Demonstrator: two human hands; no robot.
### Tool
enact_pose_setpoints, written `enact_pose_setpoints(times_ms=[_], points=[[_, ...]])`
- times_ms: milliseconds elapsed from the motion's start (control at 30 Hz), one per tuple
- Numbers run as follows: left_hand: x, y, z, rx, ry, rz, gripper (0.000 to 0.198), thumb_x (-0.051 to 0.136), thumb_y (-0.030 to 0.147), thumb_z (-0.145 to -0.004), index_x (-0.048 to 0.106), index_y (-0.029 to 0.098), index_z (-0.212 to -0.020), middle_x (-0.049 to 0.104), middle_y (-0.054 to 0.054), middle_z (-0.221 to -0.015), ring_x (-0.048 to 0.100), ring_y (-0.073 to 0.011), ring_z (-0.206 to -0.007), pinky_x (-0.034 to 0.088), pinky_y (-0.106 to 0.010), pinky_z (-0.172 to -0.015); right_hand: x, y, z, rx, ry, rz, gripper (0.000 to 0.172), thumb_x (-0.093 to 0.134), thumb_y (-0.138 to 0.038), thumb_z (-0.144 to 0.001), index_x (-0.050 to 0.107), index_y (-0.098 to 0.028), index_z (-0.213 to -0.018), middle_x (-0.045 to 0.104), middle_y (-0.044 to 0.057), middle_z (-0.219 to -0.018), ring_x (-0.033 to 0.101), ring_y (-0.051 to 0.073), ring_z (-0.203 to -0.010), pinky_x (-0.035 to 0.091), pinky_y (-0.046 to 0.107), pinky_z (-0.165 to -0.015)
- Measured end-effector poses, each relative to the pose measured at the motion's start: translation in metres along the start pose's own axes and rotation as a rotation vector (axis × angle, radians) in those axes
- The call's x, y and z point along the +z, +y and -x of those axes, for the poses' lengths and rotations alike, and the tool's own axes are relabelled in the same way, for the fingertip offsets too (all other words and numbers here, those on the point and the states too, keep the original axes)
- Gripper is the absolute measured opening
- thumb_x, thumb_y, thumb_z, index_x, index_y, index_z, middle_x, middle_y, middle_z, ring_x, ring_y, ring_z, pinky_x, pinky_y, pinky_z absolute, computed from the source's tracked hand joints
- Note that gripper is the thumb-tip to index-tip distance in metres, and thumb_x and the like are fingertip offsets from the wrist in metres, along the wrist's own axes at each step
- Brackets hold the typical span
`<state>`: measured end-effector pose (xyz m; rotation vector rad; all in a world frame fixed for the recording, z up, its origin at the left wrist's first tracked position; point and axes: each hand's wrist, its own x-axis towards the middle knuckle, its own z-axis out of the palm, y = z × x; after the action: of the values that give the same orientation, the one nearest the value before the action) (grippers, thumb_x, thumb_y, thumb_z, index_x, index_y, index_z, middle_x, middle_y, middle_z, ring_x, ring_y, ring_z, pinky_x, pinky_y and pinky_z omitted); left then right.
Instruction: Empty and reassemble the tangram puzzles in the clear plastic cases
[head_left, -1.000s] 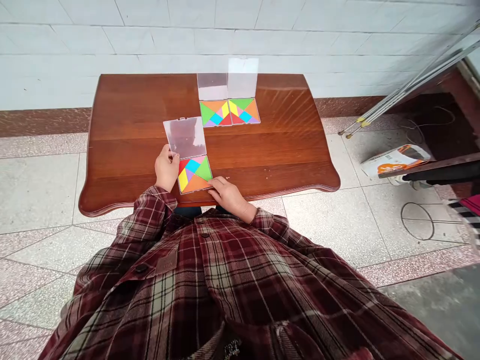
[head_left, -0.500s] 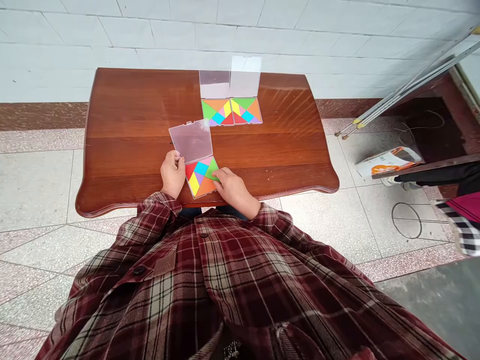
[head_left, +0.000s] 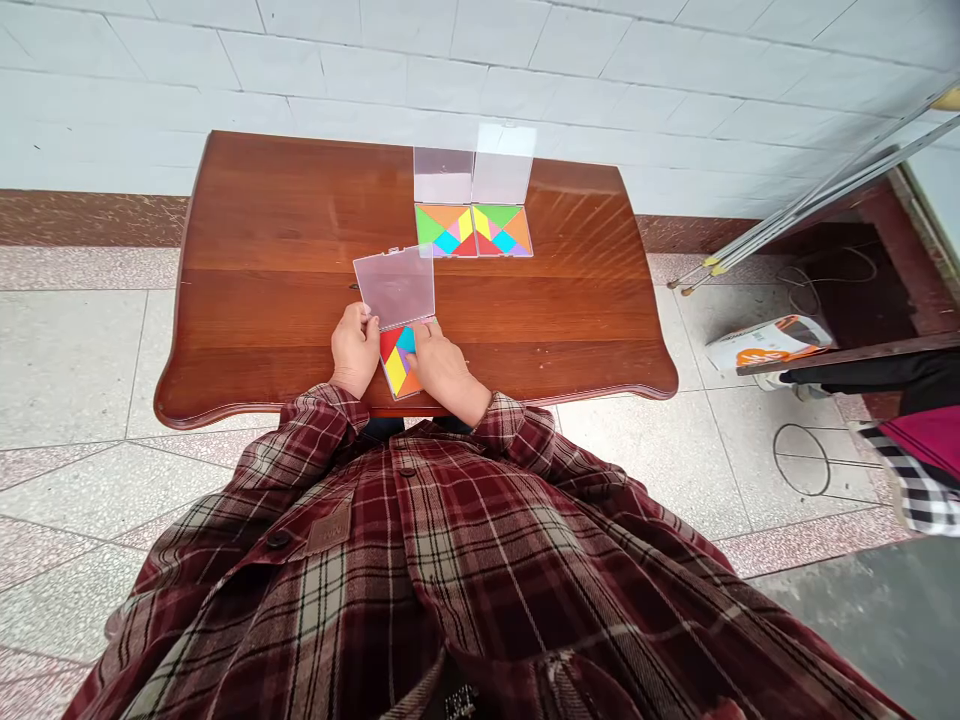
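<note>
A tangram case (head_left: 395,290) with a clear hinged lid lies at the near side of the table, its lid raised and tilted. My left hand (head_left: 355,348) is closed on the case's left edge near the hinge. Over the right part of the tray lies my right hand (head_left: 444,366), fingers stretched out onto the colored pieces and covering several of them. Beside its fingers show a red piece (head_left: 388,342), a yellow piece (head_left: 394,372), a blue piece (head_left: 406,340) and part of an orange piece (head_left: 409,384).
Two more tangram cases, a left one (head_left: 444,222) and a right one (head_left: 504,222), stand open side by side at the back of the wooden table (head_left: 270,270). A tiled wall (head_left: 315,70) rises behind. To the right are crutches (head_left: 757,230), a box (head_left: 769,342) and another person's clothing (head_left: 919,435).
My right hand has moved up and left across the tray, from the green triangle's right edge to over the pieces near the hinge. My left hand keeps its hold. The view has shifted slightly.
</note>
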<state>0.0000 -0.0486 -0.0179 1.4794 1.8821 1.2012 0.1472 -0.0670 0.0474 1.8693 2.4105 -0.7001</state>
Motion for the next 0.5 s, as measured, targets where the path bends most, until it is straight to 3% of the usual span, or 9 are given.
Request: enact_pose_setpoints(times_ms=[133, 333, 500], points=[[-0.001, 0.001, 0.0, 0.01, -0.004, -0.025, 0.006, 0.052, 0.023, -0.084, 0.049, 0.022, -0.088, 0.06, 0.001, -0.077, 0.058, -0.0152, -0.073, 0.045, -0.03, -0.075, 0.006, -0.001, -0.003, -0.016, 0.016, 0.004, 0.038, 0.05, -0.018, -0.095, 0.049, -0.011, -0.132, 0.054, 0.022, -0.135, 0.064, 0.029, -0.106, 0.054, 0.037, -0.08], [0.0, 0.001, 0.0, -0.008, -0.005, -0.011, 0.007, 0.053, 0.022, -0.084, 0.049, 0.022, -0.089, 0.059, 0.001, -0.079, 0.057, -0.0151, -0.074, 0.046, -0.029, -0.076, 0.003, 0.005, -0.013, -0.008, 0.008, -0.104, 0.043, 0.06, -0.016, -0.089, 0.051, -0.014, -0.131, 0.052, 0.019, -0.135, 0.061, 0.028, -0.113, 0.053, 0.038, -0.089], [0.0, 0.001, 0.0, 0.002, 0.003, -0.015, 0.006, 0.053, 0.02, -0.084, 0.05, 0.022, -0.089, 0.059, 0.001, -0.078, 0.057, -0.0147, -0.073, 0.046, -0.029, -0.076, 0.001, 0.018, -0.024, -0.025, 0.033, -0.201, 0.042, 0.063, -0.015, -0.083, 0.054, -0.017, -0.124, 0.054, 0.013, -0.126, 0.062, 0.021, -0.099, 0.051, 0.037, -0.089]])
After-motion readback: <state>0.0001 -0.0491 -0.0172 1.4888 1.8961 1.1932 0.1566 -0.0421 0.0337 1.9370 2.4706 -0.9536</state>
